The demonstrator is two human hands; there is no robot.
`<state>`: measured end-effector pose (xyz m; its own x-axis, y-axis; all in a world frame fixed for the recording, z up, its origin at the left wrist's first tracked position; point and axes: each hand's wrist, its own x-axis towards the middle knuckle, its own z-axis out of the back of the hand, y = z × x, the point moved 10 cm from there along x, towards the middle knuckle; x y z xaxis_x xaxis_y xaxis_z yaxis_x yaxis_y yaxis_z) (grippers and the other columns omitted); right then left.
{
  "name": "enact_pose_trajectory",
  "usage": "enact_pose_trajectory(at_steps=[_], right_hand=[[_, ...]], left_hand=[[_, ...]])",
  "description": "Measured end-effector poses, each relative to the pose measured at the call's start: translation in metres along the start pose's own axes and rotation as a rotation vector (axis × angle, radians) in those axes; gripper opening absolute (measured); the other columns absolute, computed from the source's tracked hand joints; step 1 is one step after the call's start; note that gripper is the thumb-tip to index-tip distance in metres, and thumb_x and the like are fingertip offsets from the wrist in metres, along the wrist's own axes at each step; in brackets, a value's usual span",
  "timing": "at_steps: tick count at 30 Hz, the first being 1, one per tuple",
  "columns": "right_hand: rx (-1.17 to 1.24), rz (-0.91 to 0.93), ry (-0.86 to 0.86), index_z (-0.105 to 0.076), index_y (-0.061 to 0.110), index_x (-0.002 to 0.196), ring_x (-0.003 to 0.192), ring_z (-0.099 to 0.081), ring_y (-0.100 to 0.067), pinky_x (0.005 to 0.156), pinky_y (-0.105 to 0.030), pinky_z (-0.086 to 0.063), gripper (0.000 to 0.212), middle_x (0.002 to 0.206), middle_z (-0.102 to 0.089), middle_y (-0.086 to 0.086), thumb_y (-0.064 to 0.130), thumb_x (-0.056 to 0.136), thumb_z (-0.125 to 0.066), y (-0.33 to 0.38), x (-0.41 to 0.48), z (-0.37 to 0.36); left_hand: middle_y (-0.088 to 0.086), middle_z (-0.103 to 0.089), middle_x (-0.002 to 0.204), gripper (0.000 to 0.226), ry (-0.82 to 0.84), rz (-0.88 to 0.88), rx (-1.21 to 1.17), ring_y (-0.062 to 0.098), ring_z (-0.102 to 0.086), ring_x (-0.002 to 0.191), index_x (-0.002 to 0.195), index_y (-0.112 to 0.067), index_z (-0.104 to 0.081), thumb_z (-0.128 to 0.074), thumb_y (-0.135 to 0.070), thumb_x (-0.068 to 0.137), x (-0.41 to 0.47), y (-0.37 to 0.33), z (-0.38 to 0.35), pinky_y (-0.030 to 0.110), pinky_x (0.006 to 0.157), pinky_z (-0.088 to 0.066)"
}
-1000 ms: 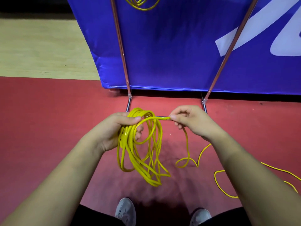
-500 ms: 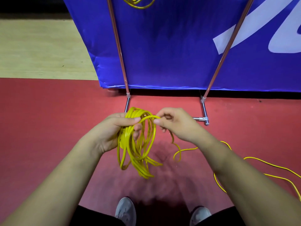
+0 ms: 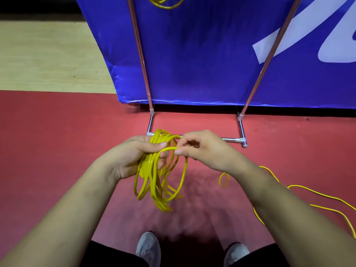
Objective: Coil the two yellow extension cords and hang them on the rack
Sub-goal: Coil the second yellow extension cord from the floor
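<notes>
no text, label, brand or number can be read. the blue banner (image 3: 192, 54) carries large white shapes (image 3: 312, 24) at its right side, cut off by the frame edge; whether they are parts of letters or of a logo cannot be told.
</notes>
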<state>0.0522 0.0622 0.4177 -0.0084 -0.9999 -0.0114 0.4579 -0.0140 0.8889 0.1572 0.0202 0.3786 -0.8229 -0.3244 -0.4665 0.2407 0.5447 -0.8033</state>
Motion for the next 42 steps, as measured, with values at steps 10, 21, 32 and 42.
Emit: enact_pose_trajectory(at_steps=[10, 21, 32, 42], right_hand=[[0.135, -0.245, -0.156, -0.076, 0.013, 0.090, 0.055, -0.045, -0.013, 0.059, -0.030, -0.038, 0.008, 0.059, -0.054, -0.001, 0.017, 0.086, -0.072, -0.066, -0.013, 0.041], [-0.086, 0.075, -0.155, -0.076, 0.015, 0.090, 0.076, -0.065, -0.013, 0.074, -0.032, -0.050, 0.009, 0.079, -0.073, 0.002, 0.018, 0.084, -0.072, 0.021, -0.002, 0.019], [-0.110, -0.163, 0.066, -0.067, 0.005, 0.085, 0.074, -0.060, -0.009, 0.074, -0.031, -0.048, 0.021, 0.084, -0.071, -0.009, 0.022, 0.094, -0.062, -0.044, -0.016, 0.021], [0.028, 0.039, 0.102, -0.073, 0.007, 0.088, 0.075, -0.060, -0.009, 0.073, -0.028, -0.049, 0.010, 0.081, -0.071, -0.001, 0.015, 0.090, -0.067, 0.013, -0.003, -0.013]], left_hand=[[0.012, -0.061, 0.065, 0.013, -0.049, 0.005, 0.036, 0.023, -0.060, 0.050, 0.075, -0.005, -0.064, -0.076, -0.010, 0.071, -0.008, -0.011, 0.016, 0.027, 0.048, -0.051], [0.009, -0.068, 0.072, 0.039, 0.100, 0.035, 0.123, 0.019, -0.066, 0.058, 0.073, -0.013, -0.072, -0.094, -0.029, 0.046, -0.007, 0.002, -0.008, 0.027, 0.053, -0.055], [0.008, -0.057, 0.069, 0.010, -0.041, -0.034, 0.081, 0.017, -0.057, 0.052, 0.079, -0.006, -0.057, -0.066, -0.009, 0.075, -0.001, -0.007, 0.009, 0.025, 0.047, -0.050], [0.013, -0.064, 0.069, 0.033, 0.094, 0.065, 0.117, 0.019, -0.063, 0.053, 0.079, -0.001, -0.068, -0.087, -0.021, 0.060, -0.002, 0.008, -0.008, 0.026, 0.052, -0.053]])
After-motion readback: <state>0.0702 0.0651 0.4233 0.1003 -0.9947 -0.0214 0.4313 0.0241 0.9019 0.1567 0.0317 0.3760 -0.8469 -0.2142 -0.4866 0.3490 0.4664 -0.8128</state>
